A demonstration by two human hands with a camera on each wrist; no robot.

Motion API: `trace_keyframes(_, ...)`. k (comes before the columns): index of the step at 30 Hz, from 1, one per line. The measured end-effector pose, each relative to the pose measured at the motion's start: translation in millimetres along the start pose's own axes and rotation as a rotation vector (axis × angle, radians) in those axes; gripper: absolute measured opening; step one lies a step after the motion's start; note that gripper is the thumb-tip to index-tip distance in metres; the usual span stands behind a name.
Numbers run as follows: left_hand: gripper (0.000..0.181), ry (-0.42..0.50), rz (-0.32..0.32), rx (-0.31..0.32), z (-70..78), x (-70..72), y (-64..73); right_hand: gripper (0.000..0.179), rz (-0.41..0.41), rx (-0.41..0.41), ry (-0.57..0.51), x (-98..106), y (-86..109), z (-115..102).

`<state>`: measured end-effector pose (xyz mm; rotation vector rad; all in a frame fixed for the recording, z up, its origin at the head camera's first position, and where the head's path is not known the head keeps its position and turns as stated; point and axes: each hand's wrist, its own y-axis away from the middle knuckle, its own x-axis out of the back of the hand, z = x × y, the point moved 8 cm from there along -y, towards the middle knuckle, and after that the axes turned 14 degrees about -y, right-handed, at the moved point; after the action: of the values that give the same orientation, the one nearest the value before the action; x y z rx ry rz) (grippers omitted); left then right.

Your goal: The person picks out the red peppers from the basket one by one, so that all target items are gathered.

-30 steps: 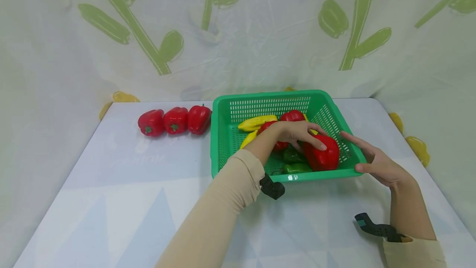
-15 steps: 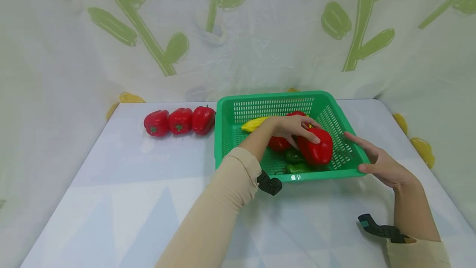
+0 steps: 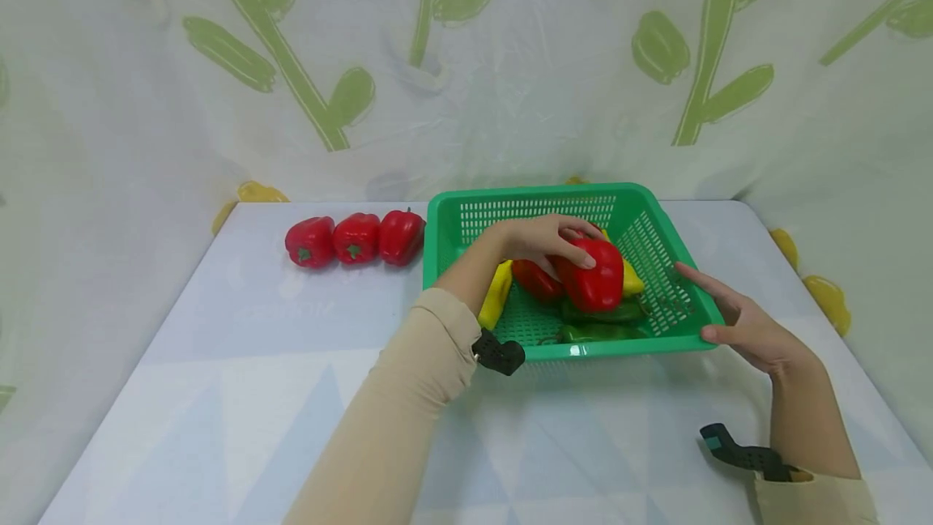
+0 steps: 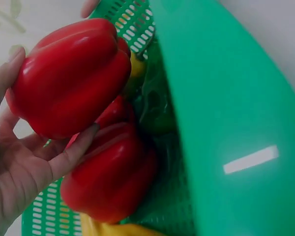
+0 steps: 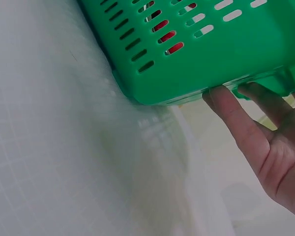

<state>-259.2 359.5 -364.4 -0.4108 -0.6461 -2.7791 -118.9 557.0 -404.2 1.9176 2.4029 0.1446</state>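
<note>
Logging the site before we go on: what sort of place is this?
Probably a staged indoor recording booth: leaf-patterned sheeting hangs behind and beside a white table, with black wrist-worn devices in view.

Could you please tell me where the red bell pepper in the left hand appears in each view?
Head: the red bell pepper is right of centre, in the left hand.
Left wrist: upper left, in front of a second pepper.
Right wrist: cannot be told; some red shows through slots, but not which pepper.
Shared landmark: the green plastic basket, also along the left wrist picture's right side and atop the right wrist picture.
</note>
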Motion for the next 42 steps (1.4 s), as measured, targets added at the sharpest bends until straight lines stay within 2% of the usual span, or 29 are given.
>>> trace_keyframes(15,0.057,0.007,0.011,-0.05,6.2,22.0,32.3,0.073,-0.003,-0.011,-0.011,5.9,0.3,4.1)
trace_keyframes(23,0.06,-0.013,0.037,-0.082,1.8,27.9,47.5,0.075,-0.017,-0.007,-0.021,0.8,3.2,3.9)
trace_keyframes(30,0.054,-0.023,0.067,-0.152,4.9,37.1,60.5,0.073,-0.013,0.016,-0.022,4.4,4.7,1.4)
trace_keyframes(36,0.055,-0.043,0.107,-0.171,-2.3,45.8,76.6,0.073,-0.029,0.019,-0.02,5.4,3.1,2.6)
trace_keyframes(42,0.055,-0.03,0.162,-0.166,-11.2,55.8,95.7,0.073,-0.014,-0.013,-0.008,5.1,0.3,4.5)
